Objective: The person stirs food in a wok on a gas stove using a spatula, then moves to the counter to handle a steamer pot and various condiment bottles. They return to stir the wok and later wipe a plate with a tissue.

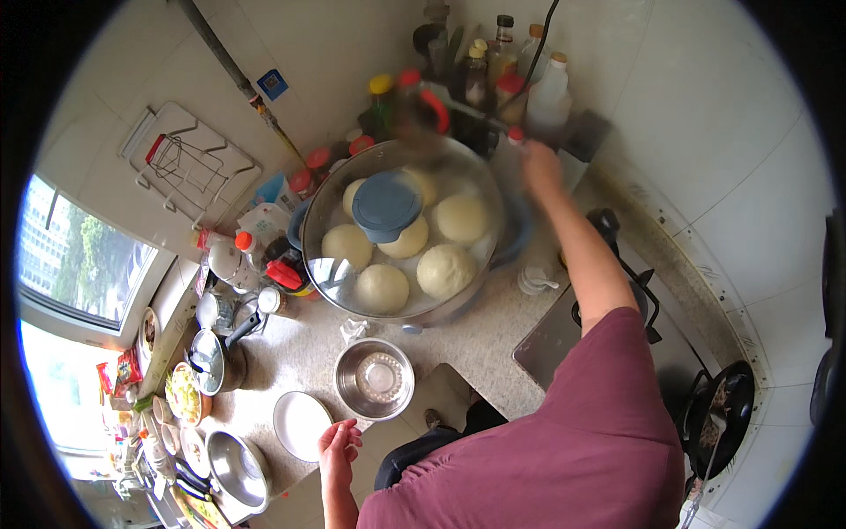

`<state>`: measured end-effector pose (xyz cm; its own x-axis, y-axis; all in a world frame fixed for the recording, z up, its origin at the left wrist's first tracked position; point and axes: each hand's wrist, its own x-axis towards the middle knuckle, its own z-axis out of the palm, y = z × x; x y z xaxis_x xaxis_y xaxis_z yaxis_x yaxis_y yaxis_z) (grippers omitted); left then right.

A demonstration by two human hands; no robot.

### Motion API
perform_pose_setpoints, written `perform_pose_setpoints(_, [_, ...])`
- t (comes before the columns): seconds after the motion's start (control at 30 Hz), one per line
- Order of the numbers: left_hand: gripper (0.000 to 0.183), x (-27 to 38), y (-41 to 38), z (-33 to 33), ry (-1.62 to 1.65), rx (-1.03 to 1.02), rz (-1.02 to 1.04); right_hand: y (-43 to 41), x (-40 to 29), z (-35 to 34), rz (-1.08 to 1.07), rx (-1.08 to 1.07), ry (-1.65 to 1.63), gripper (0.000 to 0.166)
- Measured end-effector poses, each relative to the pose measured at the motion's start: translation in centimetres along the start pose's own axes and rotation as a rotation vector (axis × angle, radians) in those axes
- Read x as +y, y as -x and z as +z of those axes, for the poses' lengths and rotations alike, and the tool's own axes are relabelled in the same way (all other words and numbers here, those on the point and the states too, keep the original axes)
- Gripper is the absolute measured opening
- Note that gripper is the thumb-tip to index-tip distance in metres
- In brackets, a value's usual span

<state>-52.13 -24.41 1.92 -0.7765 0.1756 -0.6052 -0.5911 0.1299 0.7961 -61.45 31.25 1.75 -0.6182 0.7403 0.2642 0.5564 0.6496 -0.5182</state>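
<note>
A large round steamer pot with a glass lid (317,264) stands on the counter, and its blue-grey lid knob (387,203) faces up. Through the glass show several pale round buns (446,272). My right hand (543,173) reaches past the pot's right side to the back corner. It is blurred beside a small red cap (515,135); whether it grips anything is unclear. My left hand (340,448), loosely curled and seemingly holding nothing, is by the white plate (302,423). Beyond that plate sits a steel bowl (344,380) with a ridged clear dish (382,375) in it.
Sauce bottles (550,92) crowd the back corner. More jars and bottles line the left wall near a lidded saucepan (210,364). A gas stove (548,340) is to the right, with a wok (727,410) holding food and a spatula. Another steel bowl (239,466) stands front left.
</note>
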Motion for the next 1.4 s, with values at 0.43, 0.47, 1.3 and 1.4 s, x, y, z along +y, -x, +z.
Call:
perform_pose_setpoints(0.43, [0.022,1.3,-1.4,0.6,-0.020,-0.065,0.014,1.8,4.5,-7.0,-0.016,-0.346,0.076,0.018])
perform_pose_setpoints(0.47, [0.022,1.3,-1.5,0.6,-0.026,-0.068,0.009,1.9,5.4,-7.5,0.000,-0.372,0.087,0.017])
perform_pose_setpoints(1.3, [0.019,-1.0,2.1,-4.4,0.174,0.277,-0.092,-15.5,-11.9,8.3,0.275,-0.756,-0.581,0.040])
perform_pose_setpoints(1.4, [0.019,-1.3,2.3,-4.5,0.187,0.296,-0.107,-13.9,-13.4,7.5,0.143,-0.624,-0.484,0.033])
